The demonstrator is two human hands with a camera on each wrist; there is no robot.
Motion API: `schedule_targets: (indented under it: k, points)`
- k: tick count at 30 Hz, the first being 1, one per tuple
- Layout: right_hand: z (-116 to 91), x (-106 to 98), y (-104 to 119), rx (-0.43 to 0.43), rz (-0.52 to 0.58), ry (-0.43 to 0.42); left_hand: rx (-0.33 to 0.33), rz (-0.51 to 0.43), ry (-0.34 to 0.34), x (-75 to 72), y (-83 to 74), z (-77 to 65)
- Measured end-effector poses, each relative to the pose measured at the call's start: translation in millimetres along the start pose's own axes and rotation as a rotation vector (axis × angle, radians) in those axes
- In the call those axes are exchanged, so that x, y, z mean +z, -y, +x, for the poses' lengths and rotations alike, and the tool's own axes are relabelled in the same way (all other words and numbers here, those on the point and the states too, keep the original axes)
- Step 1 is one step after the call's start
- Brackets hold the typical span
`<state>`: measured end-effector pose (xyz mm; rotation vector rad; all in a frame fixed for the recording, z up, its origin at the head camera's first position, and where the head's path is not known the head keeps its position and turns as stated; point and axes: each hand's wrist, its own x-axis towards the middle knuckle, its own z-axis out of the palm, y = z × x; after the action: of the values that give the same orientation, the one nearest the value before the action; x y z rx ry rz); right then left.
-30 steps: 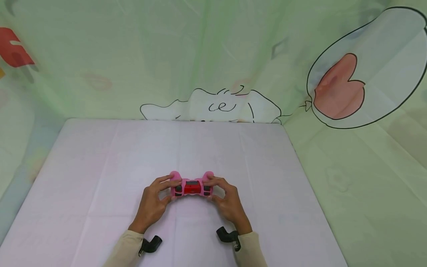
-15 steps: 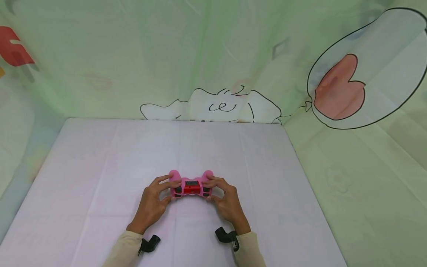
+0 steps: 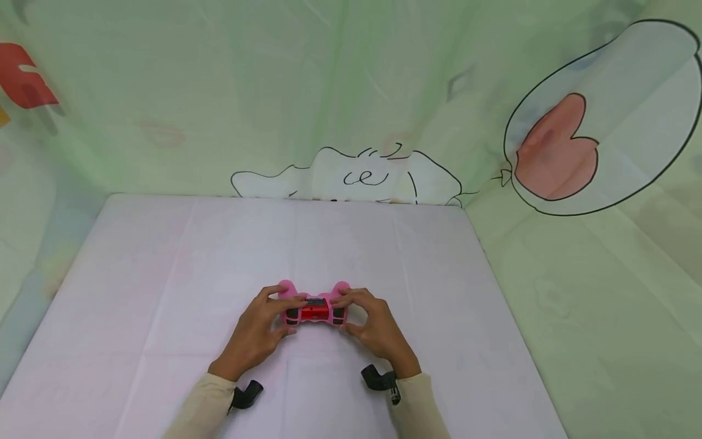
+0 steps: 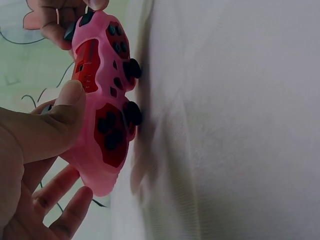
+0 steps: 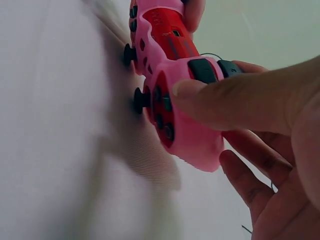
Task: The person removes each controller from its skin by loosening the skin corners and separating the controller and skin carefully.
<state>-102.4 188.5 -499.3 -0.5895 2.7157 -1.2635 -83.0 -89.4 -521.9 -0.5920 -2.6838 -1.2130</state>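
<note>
A red game controller in a pink silicone cover (image 3: 315, 309) is face-down over the table in the head view, its back and shoulder buttons showing. My left hand (image 3: 253, 334) pinches its left side, with fingertips reaching across the back and the thumb at the near edge. On the other side my right hand (image 3: 380, 329) grips it between thumb and fingers. In the left wrist view, thumbsticks (image 4: 133, 114) point toward the cloth, and the left thumb (image 4: 70, 102) presses near the red middle. From the right wrist, the right thumb (image 5: 200, 97) lies over the face buttons.
White cloth (image 3: 230, 244) covers the table beneath the hands. Green printed curtains (image 3: 247, 91) hang behind and at both sides, one with a balloon drawing (image 3: 631, 122). A black camera mount (image 3: 248, 395) sits on the left wrist and another camera mount (image 3: 379, 379) on the right.
My left fingers and thumb have slid inward to the right along the controller, closer to its middle. The right wrist has shifted slightly right. The controller stays almost in place.
</note>
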Motion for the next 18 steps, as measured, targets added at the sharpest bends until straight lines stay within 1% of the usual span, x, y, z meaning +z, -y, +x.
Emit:
schedule_targets:
  k: [3, 6, 11, 15, 18]
  points:
    - [4.5, -6.0, 2.3, -0.014, -0.019, 0.047, -0.001, 0.02, 0.017, -0.3, -0.1, 2.4]
    - [11.4, -10.9, 5.7, -0.043, -0.025, 0.095, -0.004, 0.034, 0.018, -0.4, 0.4, 3.8]
    - [26.5, -16.2, 14.8, -0.119, -0.047, 0.196, 0.017, 0.051, 0.012, -0.6, 2.2, 6.2]
    - [38.5, -15.5, 19.6, -0.184, -0.11, 0.291, 0.004, 0.056, 0.04, -0.7, 4.2, 8.0]
    - [44.2, -15.3, 20.6, -0.196, -0.151, 0.325, -0.011, 0.047, 0.064, -1.1, 4.0, 9.4]
